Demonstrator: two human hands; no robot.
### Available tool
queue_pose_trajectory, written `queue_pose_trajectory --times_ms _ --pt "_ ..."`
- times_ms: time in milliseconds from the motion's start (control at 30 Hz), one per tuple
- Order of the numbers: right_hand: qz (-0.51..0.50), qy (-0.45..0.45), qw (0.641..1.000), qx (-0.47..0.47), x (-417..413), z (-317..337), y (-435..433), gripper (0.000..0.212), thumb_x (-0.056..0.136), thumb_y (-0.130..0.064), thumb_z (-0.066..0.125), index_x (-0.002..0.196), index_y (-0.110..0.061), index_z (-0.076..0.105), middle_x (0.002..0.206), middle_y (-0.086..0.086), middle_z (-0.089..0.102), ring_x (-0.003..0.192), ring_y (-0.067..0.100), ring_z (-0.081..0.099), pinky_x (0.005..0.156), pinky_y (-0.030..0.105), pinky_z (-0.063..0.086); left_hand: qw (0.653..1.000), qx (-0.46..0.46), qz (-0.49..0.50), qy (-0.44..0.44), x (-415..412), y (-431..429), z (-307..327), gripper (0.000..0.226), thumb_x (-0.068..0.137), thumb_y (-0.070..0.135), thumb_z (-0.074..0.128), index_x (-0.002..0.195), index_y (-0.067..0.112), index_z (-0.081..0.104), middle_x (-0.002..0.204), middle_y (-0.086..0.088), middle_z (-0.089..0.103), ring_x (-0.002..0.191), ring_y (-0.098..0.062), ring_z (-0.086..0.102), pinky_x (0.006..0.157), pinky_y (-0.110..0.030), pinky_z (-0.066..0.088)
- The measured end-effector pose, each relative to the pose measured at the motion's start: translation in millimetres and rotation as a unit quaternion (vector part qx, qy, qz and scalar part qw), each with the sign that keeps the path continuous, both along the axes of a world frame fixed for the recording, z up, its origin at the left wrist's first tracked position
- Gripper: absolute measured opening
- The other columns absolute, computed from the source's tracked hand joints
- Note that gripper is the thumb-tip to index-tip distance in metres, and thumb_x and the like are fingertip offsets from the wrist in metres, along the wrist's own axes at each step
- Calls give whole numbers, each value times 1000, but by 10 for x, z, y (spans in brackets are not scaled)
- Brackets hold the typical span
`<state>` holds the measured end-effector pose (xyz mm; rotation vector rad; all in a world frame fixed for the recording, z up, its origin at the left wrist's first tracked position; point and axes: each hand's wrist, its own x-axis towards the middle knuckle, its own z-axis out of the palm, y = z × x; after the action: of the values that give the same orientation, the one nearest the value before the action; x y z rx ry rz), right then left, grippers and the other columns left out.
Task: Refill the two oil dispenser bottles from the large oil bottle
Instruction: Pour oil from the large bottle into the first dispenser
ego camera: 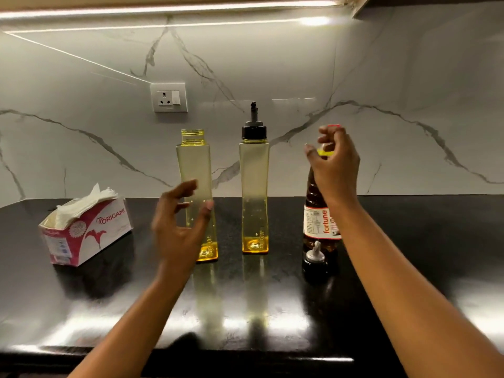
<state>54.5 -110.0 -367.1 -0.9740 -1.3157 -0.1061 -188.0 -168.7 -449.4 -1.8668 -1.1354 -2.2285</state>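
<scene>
Amber large oil bottle [321,222]: right hand [336,165] curled round its yellow cap [326,152], likely uncapping. Left of it: capped dispenser [255,186], then uncapped dispenser [195,170], left hand [178,230] open beside. Next: free cap, lift, pour.

The right hand [334,162] covers the neck of the tall dark plastic oil bottle [313,192], so only a slice of its small yellow cap [325,152] shows between the curled fingers. The left hand [177,225] is blurred (whether it touches the open yellow transparent dispenser bottle [195,159], I cannot tell). Both forearms [403,296] are cut by the lower edge.
</scene>
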Motion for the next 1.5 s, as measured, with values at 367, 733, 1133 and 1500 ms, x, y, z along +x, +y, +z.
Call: queue_pose_trajectory --times_ms 367,733,1133,1500 --pt "7 -134 958 -254 578 540 349 49 92 -42 55 128 -10 48 122 11 57 111 25 55 91 36 50 916 -305 -227 129 1433 620 411 66 87 26 68 145 23 37 145 -3 44 129 -20 46 105 -42 45" --pt "-85 -217 948 -218 662 656 180 49 88 -52 55 103 -6 62 96 9 70 88 22 65 81 34 51 890 -366 -258 92 1853 939 424 83 73 41 80 140 19 37 136 -6 53 122 -26 52 97 -38 46" --pt "-12 -219 929 -299 619 855 -492 41 87 -46 59 96 -6 63 88 9 69 77 20 69 73 31 58 908 -305 -261 121 1758 369 330 80 70 44 81 132 20 37 120 3 55 114 -18 54 95 -33 45" --pt "-34 -236 919 -314 370 922 -610 54 79 -58 61 92 -5 60 84 11 70 72 19 70 69 30 58 920 -279 -264 79 1577 186 272 67 69 33 83 121 28 41 105 12 60 101 -9 59 89 -31 47"
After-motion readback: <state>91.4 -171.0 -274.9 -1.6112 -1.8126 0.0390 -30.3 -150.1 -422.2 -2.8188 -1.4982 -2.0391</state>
